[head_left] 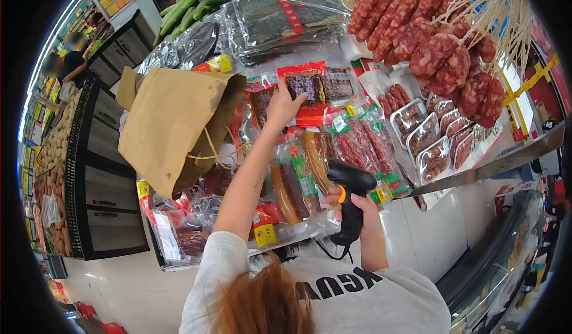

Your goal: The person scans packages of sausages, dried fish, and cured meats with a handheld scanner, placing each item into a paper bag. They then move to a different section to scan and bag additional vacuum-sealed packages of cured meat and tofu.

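My left hand (285,105) reaches over the display and grips the lower left of a red-edged packet of dark cured meat (305,89), the thumb lying on its front. Part of the fingers is hidden. In my right hand (364,218) is a black barcode scanner (353,182) with an orange trigger, its head tilted toward the packets; a cable hangs from its handle. Just left of the left hand's packet lies another red packet (261,104). Packed sausages (360,146) and long brown slabs of cured meat (286,194) lie between my two hands.
A brown paper bag (173,125) with string handles stands on the packets at left. Sausage bunches (438,54) hang at upper right above wrapped trays (434,160). Dark flat packs (283,21) and green vegetables (199,3) lie at the back. Two people stand far left.
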{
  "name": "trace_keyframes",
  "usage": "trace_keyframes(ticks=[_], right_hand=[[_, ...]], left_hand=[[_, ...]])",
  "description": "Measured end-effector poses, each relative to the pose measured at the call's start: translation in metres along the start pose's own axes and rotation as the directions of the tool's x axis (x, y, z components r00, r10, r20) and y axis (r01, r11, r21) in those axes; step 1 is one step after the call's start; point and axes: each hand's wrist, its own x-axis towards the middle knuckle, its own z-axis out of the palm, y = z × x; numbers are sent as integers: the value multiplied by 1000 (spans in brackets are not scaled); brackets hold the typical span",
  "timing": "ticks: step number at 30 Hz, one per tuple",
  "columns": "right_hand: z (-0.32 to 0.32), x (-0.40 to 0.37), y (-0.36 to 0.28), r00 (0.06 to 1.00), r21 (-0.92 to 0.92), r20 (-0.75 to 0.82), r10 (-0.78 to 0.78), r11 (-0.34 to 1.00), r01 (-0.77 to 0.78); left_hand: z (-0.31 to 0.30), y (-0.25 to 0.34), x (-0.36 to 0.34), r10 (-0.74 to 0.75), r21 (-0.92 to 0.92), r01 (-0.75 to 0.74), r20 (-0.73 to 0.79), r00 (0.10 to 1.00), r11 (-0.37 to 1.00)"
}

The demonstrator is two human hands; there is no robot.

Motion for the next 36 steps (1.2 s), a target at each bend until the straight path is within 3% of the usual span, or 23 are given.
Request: trace_keyframes(ticks=[3,5,7,8,9,11,13,15,16,19,20,21,23,27,31,36], right_hand=[[-6,-6,-4,997,-27,-75,-9,1000,7],[-7,-4,-7,996,-44,-88,-29,999,26],[-3,-2,-7,989,-134,-133,-64,990,46],[-2,-1,-7,990,-134,-130,-61,990,43],[-1,0,-8,989,-199,-133,-73,979,45],[3,3,-9,989,-263,-125,-84,964,48],[10,1,-10,986,-406,-121,-112,912,54],[15,-3,-8,985,-497,-105,-133,865,64],[18,-4,-7,983,-589,-79,-164,803,87],[36,-17,0,993,-602,-95,-75,799,3],[31,-21,7,999,-740,-2,-48,672,30],[36,-25,10,1000,-742,-1,0,670,-1],[54,-26,13,992,-873,54,113,487,-8],[62,-27,32,984,-886,148,98,455,88],[68,-24,37,987,-900,102,124,435,38],[66,-23,42,984,-916,127,129,395,66]], left_hand=[[7,4,13,-94,99,88,56,994,991],[7,1,22,-141,47,139,40,989,989],[14,-19,34,-148,-221,203,241,959,954],[-2,1,26,-138,-362,279,370,919,890],[-5,4,19,-142,-362,280,364,920,889],[-11,7,7,-95,-637,290,322,942,714],[-19,5,-12,-95,-700,245,247,964,671],[-43,14,-43,-106,-923,160,131,986,349],[-57,20,-62,-117,-933,106,69,991,344],[-82,16,-116,-236,-951,165,103,966,260],[-89,13,-131,-246,-946,188,123,962,263],[-94,8,-144,-292,-946,196,117,949,257],[-103,1,-161,-276,-929,195,107,955,313],[-110,-4,-177,-328,-906,187,57,943,379],[-108,-7,-183,-349,-930,128,0,937,344],[-108,-10,-184,-390,-914,158,0,921,374]])
